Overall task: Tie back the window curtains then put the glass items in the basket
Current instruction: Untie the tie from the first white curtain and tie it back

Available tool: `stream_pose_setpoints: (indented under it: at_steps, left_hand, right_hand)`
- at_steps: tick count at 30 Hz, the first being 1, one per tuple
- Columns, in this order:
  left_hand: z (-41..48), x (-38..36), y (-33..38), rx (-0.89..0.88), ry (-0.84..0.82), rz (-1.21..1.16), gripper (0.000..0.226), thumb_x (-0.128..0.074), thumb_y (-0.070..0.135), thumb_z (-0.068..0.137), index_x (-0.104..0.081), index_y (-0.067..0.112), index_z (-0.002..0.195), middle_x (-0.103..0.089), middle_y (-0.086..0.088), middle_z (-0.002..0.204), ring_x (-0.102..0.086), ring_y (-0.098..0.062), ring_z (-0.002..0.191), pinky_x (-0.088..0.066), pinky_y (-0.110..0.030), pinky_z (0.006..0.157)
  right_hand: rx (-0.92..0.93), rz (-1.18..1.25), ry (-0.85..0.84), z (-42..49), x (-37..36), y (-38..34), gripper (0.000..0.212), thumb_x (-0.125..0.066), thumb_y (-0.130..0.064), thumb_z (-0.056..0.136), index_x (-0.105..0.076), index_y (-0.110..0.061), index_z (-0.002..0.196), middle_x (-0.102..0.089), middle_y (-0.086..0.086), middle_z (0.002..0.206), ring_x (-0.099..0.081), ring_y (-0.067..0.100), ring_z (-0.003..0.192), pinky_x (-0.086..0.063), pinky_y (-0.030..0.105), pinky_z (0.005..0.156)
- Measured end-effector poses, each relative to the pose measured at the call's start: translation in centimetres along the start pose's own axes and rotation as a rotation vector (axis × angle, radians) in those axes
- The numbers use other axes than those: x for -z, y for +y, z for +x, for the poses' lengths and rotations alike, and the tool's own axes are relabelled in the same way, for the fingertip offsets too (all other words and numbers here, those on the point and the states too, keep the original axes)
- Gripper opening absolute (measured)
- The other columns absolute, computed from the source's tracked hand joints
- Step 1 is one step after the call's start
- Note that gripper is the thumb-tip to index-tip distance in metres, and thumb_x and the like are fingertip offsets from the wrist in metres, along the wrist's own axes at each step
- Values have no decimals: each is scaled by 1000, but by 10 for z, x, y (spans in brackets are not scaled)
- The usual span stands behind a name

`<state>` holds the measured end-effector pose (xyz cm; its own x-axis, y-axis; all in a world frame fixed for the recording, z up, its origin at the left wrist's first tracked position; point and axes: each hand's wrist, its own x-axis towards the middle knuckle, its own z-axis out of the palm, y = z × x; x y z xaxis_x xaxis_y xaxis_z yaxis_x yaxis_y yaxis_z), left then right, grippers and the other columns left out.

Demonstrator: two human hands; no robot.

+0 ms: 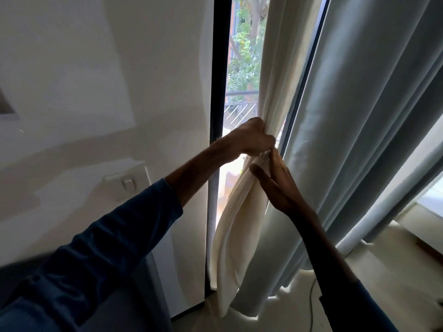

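The left hand [254, 137] is clenched round the gathered cream curtain [239, 231], bunching it at mid-height, likely ready for tying. The right hand [280, 188] lies just below with fingers straight and thumb spread against the folds, steadying them and gripping nothing. The bunch hangs near the dark window frame [217, 92], with a strip of bare pane between them. The grey-blue curtain [359, 116] crowds its right side, so free room lies leftward; no tie-back, glass items or basket shows.
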<state>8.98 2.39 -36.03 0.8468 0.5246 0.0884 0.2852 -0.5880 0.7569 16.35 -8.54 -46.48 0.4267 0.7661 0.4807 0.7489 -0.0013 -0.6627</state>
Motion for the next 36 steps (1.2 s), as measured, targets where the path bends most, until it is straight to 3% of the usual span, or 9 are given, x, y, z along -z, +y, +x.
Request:
stream_pose_setpoints:
  at_steps: [6,9,13,17,19,22,27,30,36]
  left_hand:
    - [-7,-10,13,-38,-188,129,10,-62,12,84,-53,7,86,-63,-12,86,-64,-26,77,-51,-32,66]
    - [-6,-6,-1,-128,-62,274,24,-63,16,81,-59,-4,92,-66,-20,92,-69,-32,77,-60,-38,64]
    - [-1,-3,-31,-177,101,305,39,-59,36,61,-69,10,89,-72,-7,82,-72,-24,68,-62,-39,69]
    - [8,-5,-43,-193,183,352,26,-72,40,72,-70,16,81,-71,-5,80,-70,-26,69,-61,-39,68]
    - [10,-7,-46,-212,209,379,29,-71,42,72,-71,15,82,-70,-5,82,-68,-27,71,-61,-39,69]
    - [11,-11,-52,-269,221,372,34,-61,46,67,-72,16,81,-71,-3,81,-68,-24,70,-61,-39,69]
    - [1,-14,-77,-449,239,204,20,-68,35,81,-74,15,85,-74,3,79,-70,-12,71,-60,-30,70]
    - [-13,-26,-113,-452,292,-10,19,-75,30,85,-74,14,93,-74,5,84,-70,-7,74,-56,-17,68]
    - [-23,-83,-190,-311,90,127,36,-76,52,78,-66,23,96,-69,13,90,-68,-3,70,-60,-32,63]
  right_hand:
    - [-23,-213,153,15,0,21,24,-69,-22,95,-66,-2,108,-73,12,93,-66,27,88,-36,26,66]
    - [0,-155,112,19,13,31,29,-70,-14,94,-61,-22,67,-59,-10,55,-60,-3,60,-41,18,54]
    - [-12,-32,-27,22,32,26,9,-66,-10,97,-74,-13,102,-75,-2,94,-66,-5,89,-52,21,80]
    - [2,40,-132,19,34,24,23,-65,0,96,-68,-22,89,-68,-30,75,-59,-20,79,-45,5,76]
    - [20,54,-143,18,27,25,3,-69,-8,95,-72,-8,95,-72,-16,84,-62,-11,84,-50,15,77]
    - [-21,108,-62,17,15,31,24,-74,-23,92,-72,-4,106,-76,10,99,-69,9,94,-57,39,85]
    - [-191,163,94,14,-4,38,36,-81,-39,84,-75,-11,107,-77,7,99,-74,18,95,-60,49,84]
    - [-231,105,184,14,-10,39,41,-81,-41,84,-75,-3,101,-77,12,92,-74,23,88,-61,48,76]
    - [-266,-16,278,12,-36,44,44,-78,-42,86,-76,0,100,-77,13,90,-74,23,86,-47,21,65]
